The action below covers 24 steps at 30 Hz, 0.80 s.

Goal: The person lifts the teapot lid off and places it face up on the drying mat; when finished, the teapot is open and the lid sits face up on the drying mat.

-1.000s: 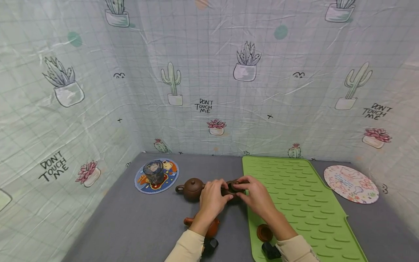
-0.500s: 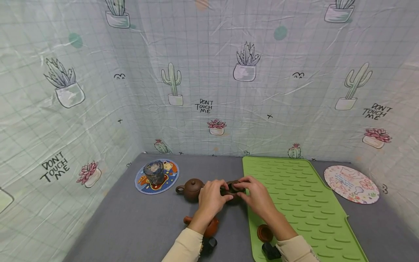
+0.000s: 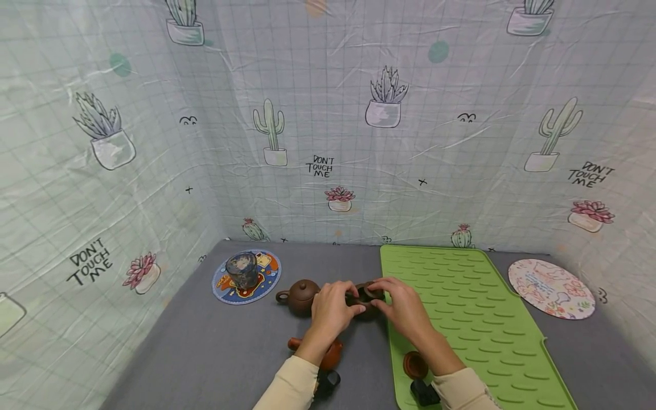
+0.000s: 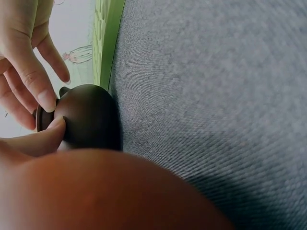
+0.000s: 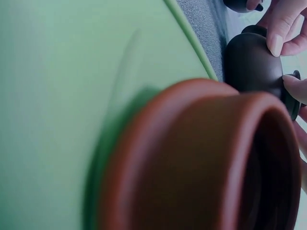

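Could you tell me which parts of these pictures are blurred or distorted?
Head view: sharp, though the wide lens bows the backdrop. Left wrist view: a brown blur fills the foreground. Right wrist view: the clay cup and green mat are out of focus.

Low in the middle of the frame, the left hand (image 3: 330, 310) and the right hand (image 3: 405, 307) close from either side on a dark brown teapot (image 3: 365, 297), fingers curled around it. Just left of them stands a second brown teapot (image 3: 299, 296) on the grey surface (image 3: 215, 347). Further left, a glass cup (image 3: 242, 269) sits on a round patterned coaster (image 3: 266, 276). A green ridged mat (image 3: 471, 307) fills the right centre, with a pale round coaster (image 3: 550, 287) beyond it at the right.
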Tool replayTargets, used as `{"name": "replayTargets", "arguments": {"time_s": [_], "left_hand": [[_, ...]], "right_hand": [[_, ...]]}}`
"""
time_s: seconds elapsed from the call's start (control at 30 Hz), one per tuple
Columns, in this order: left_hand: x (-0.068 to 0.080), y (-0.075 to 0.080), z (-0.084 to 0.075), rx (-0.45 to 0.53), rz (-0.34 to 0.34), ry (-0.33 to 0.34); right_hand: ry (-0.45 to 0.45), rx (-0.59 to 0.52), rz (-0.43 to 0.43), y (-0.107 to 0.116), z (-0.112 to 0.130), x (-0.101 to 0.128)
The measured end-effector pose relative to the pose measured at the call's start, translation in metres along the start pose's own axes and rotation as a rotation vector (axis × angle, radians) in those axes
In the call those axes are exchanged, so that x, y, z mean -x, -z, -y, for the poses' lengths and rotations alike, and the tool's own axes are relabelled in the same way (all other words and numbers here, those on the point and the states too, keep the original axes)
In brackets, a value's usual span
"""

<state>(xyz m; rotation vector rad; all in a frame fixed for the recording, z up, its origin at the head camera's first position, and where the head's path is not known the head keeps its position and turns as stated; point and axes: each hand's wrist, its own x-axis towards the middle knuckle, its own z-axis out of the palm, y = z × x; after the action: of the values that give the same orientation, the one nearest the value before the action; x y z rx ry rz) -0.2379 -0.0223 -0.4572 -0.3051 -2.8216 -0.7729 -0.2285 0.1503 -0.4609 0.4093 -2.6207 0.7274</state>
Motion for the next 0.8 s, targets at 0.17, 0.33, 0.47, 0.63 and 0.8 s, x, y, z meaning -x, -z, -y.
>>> {"name": "replayTargets", "arguments": {"time_s": [0.17, 0.33, 0.47, 0.63, 0.8], "left_hand": [[0.0002, -0.0003, 0.0006, -0.002, -0.001, -0.006], [-0.0007, -0.0005, 0.0014, 0.0, -0.002, -0.007], [-0.0014, -0.0011, 0.0016, -0.004, -0.009, -0.01], [-0.0016, -0.0022, 0.0019, 0.001, -0.006, -0.008], [-0.002, -0.0029, 0.0012, 0.007, -0.001, -0.005]], "right_hand": [[0.002, -0.005, -0.023, -0.001, -0.0011, 0.0008], [0.014, -0.023, -0.055, -0.0003, -0.0016, 0.0022], [0.032, -0.042, -0.083, 0.0015, -0.001, 0.0024], [0.049, -0.086, -0.096, 0.0035, 0.0003, 0.002], [0.037, -0.115, -0.068, 0.0062, 0.0026, 0.0014]]}}
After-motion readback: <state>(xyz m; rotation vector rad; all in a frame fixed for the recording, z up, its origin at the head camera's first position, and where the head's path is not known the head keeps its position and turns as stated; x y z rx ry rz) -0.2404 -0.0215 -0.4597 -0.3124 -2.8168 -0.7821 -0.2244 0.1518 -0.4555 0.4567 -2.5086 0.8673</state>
